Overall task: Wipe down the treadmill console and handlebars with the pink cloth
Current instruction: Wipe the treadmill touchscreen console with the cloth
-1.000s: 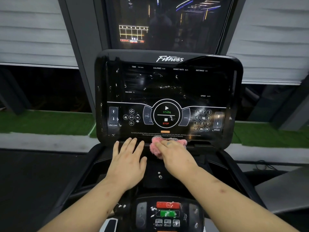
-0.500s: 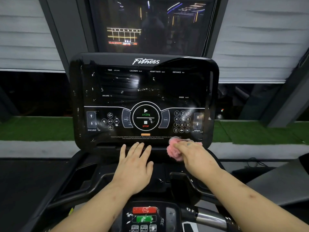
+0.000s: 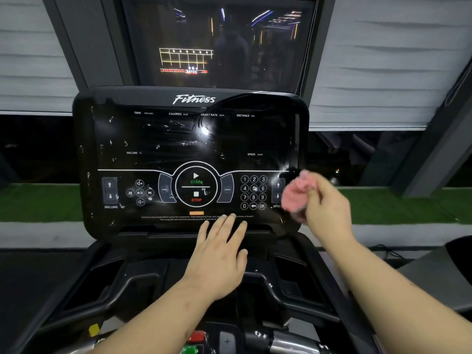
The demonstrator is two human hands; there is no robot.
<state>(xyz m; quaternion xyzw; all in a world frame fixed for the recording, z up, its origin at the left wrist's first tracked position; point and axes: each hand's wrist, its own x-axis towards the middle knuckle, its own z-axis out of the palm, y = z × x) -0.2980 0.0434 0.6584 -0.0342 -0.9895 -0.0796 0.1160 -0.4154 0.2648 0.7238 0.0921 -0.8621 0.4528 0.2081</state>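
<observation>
Grey slatted blinds [image 3: 383, 60] and a dark window [image 3: 217, 42] full of reflected lights stand behind the treadmill console [image 3: 189, 139], with a strip of green turf [image 3: 38, 200] low on either side.

A second ago the pink cloth [image 3: 296, 194] was bunched against the middle of the console's bottom edge. Half a second ago it had slid to the bottom right corner. Now the right hand [image 3: 327, 203] has carried it up the right edge, level with the speed arrows [image 3: 278, 190] and just beside the number keypad [image 3: 253, 192]. The fingers are curled round the wad and pinch it. The blur hides whether the cloth is pressed on the glass or just off it. The left hand [image 3: 219, 254] has stayed where it was, fingers straight and spread, flat on the ledge under the bottom edge.

By my reading the lower rim is done and the stroke is turning up the right side. Most of the job remains: white flecks [image 3: 184, 143] still dot the dark screen, and more sit near the start and stop dial [image 3: 196, 187].

The chrome handlebar [image 3: 288, 341] by the bottom edge of the view looks untouched, and so do the red button [image 3: 197, 337] and the green button [image 3: 190, 350] beside it. The flat left hand covers part of the ledge, so that patch cannot be wiped until it lifts.
</observation>
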